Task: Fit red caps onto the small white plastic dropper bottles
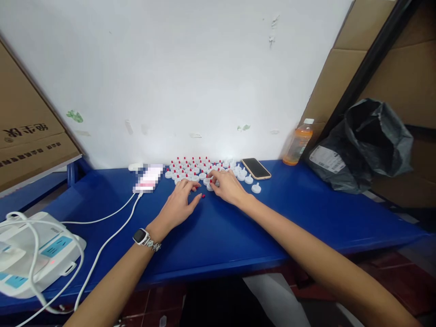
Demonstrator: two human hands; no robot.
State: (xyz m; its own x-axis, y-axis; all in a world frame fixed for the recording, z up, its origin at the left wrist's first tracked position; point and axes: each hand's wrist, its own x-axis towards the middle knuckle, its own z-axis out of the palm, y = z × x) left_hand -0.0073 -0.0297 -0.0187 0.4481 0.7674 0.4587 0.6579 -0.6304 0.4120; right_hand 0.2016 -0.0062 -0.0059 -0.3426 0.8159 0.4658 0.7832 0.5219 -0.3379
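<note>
Many white nozzle caps (pixel 256 187) stand on the blue table, most at the left bearing small red tips (pixel 177 159). My right hand (pixel 227 185) is closed in a pinch at the front of this group. Its fingertips are around a red tip (pixel 211 181) on a white nozzle cap, which is partly hidden. Just left of it, my left hand (pixel 181 200) rests low over the table, thumb stretched out and apart from the bent fingers. A loose red tip (pixel 203 195) lies beside that thumb. Some red shows under the left fingers, too small to make out.
A phone (pixel 256 168) lies right of the nozzle caps; a cabled, blurred-out device (pixel 148 178) lies left. A drink bottle (pixel 298 142) and dark plastic bag (pixel 361 145) stand at right. A power strip (pixel 41 254) with looping white cables occupies the near left. A wall rises behind.
</note>
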